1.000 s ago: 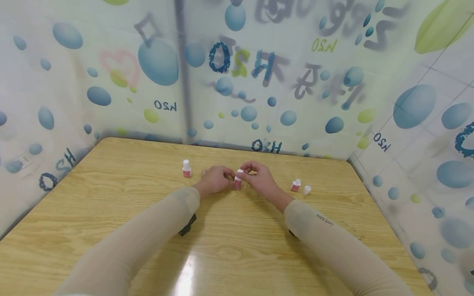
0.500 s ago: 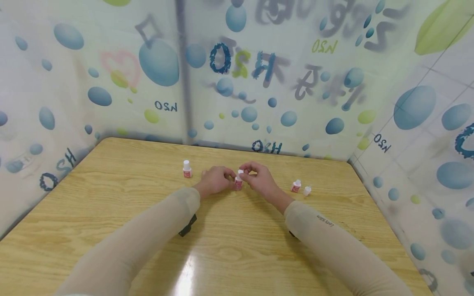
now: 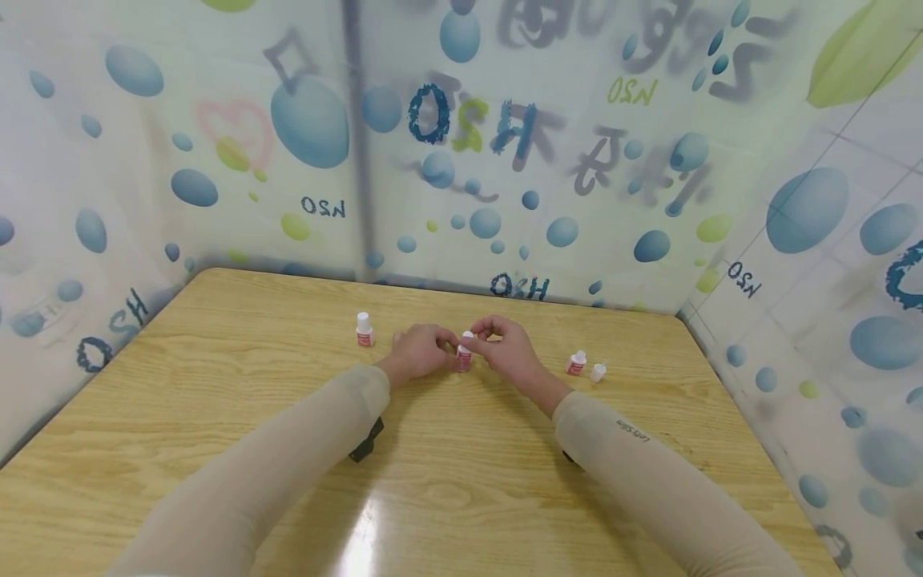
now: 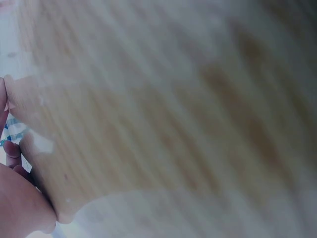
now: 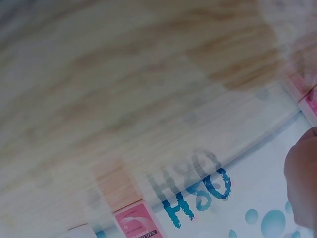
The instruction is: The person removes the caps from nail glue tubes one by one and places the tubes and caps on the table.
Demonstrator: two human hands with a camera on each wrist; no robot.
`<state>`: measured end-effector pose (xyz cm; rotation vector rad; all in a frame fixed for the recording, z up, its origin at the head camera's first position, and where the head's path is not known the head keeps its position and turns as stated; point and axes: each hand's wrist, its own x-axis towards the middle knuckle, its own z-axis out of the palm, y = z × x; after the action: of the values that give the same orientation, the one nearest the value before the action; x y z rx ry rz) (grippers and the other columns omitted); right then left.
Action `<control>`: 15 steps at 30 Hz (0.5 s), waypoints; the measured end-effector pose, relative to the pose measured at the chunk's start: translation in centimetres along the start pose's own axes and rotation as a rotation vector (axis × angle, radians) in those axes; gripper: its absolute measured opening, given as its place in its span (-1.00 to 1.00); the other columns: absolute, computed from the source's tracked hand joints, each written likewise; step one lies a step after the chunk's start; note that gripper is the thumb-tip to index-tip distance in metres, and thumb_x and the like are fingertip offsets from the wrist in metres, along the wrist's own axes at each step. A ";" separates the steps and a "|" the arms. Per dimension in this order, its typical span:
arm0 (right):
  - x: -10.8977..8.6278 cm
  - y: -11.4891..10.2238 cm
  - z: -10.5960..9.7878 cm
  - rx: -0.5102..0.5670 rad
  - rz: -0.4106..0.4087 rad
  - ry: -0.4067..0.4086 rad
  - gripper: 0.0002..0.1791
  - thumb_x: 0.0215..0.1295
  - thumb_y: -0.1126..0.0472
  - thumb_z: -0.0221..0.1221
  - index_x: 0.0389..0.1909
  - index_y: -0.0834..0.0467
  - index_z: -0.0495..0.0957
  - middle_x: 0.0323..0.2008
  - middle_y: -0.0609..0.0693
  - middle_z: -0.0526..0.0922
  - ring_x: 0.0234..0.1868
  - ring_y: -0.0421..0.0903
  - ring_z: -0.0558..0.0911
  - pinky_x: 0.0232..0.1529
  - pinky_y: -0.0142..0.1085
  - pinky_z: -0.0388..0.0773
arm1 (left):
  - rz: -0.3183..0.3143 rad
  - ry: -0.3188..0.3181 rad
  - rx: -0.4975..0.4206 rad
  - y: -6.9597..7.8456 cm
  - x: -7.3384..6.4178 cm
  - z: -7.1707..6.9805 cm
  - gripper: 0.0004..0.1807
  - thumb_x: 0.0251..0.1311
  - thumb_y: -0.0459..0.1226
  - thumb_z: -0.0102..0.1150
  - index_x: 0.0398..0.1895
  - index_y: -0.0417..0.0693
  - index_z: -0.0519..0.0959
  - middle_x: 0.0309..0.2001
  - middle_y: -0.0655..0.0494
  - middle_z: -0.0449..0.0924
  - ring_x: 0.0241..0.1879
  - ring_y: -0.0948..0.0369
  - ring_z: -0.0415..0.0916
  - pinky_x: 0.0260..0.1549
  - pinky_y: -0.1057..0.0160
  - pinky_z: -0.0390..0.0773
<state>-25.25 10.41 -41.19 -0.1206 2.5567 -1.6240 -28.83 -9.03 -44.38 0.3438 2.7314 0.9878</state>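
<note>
Near the middle of the table, a small bottle [image 3: 464, 360] with a pink label stands upright. My left hand [image 3: 421, 350] holds its body from the left, partly covering it. With thumb and fingertips, my right hand [image 3: 510, 353] pinches the white cap [image 3: 467, 337] at the top; whether the cap is loose cannot be told. The left wrist view catches only part of the left hand [image 4: 22, 203] at its edge. In the right wrist view the held bottle [image 5: 311, 105] and part of the right hand [image 5: 301, 178] appear at the right border.
A similar bottle [image 3: 364, 331] with a tall white cap stands to the left. To the right are a bottle [image 3: 576, 363] with a bare nozzle and a loose white cap [image 3: 598, 373] beside it. A patterned curtain [image 3: 447, 240] borders the wooden table [image 3: 461, 497] behind.
Both hands stay at the bottle. The right fingers shift very slightly at the cap; the other bottles stay where they were.
</note>
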 end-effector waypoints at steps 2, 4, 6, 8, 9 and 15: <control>0.0 0.0 0.0 -0.002 -0.001 0.000 -0.74 0.41 0.02 0.40 -0.04 0.07 0.65 -0.13 -0.01 0.58 -0.27 -0.08 0.48 -0.34 -0.32 0.47 | 0.004 -0.001 0.000 0.1 -0.2 -0.1 -0.61 0.20 0.09 0.52 0.06 0.25 0.77 -0.12 0.22 0.74 0.03 0.10 0.54 0.21 -0.11 0.11; 0.0 0.1 0.0 -0.003 -0.004 0.000 -0.74 0.42 0.02 0.40 -0.04 0.07 0.65 -0.13 -0.02 0.58 -0.27 -0.09 0.48 -0.34 -0.32 0.47 | 0.004 -0.005 0.001 0.1 -0.2 -0.1 -0.61 0.21 0.09 0.51 0.06 0.25 0.77 -0.12 0.22 0.74 0.03 0.10 0.53 0.21 -0.11 0.10; 0.0 0.1 0.1 0.002 -0.009 0.000 -0.75 0.43 0.03 0.39 -0.04 0.07 0.66 -0.14 -0.01 0.58 -0.29 -0.09 0.47 -0.35 -0.32 0.46 | 0.006 -0.007 -0.001 0.1 -0.2 -0.1 -0.62 0.23 0.08 0.50 0.06 0.25 0.77 -0.13 0.22 0.74 0.03 0.10 0.53 0.20 -0.11 0.10; 0.0 0.1 0.1 0.006 -0.013 -0.001 -0.77 0.44 0.04 0.38 -0.04 0.08 0.66 -0.14 -0.02 0.57 -0.31 -0.09 0.47 -0.37 -0.32 0.45 | 0.009 -0.009 -0.003 0.1 -0.1 -0.1 -0.62 0.23 0.08 0.50 0.06 0.25 0.77 -0.13 0.21 0.73 0.02 0.09 0.52 0.20 -0.12 0.10; -0.1 0.0 0.1 0.008 -0.011 -0.002 -0.77 0.45 0.04 0.37 -0.04 0.07 0.66 -0.14 -0.02 0.57 -0.32 -0.10 0.46 -0.38 -0.32 0.45 | 0.011 -0.007 -0.004 0.1 -0.2 -0.1 -0.63 0.23 0.08 0.49 0.06 0.25 0.77 -0.13 0.21 0.73 0.02 0.09 0.52 0.19 -0.12 0.10; 0.0 0.0 0.1 0.026 -0.017 -0.011 -0.79 0.48 0.10 0.34 0.00 0.10 0.66 -0.17 -0.03 0.55 -0.41 -0.13 0.44 -0.41 -0.34 0.41 | -0.002 0.002 -0.012 0.0 0.0 0.0 -0.63 0.20 0.09 0.52 0.03 0.27 0.77 -0.15 0.21 0.72 0.02 0.09 0.52 0.20 -0.11 0.09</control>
<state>-25.23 10.33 -41.18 -0.1487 2.5325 -1.6564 -28.82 -9.03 -44.42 0.3380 2.7258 1.0049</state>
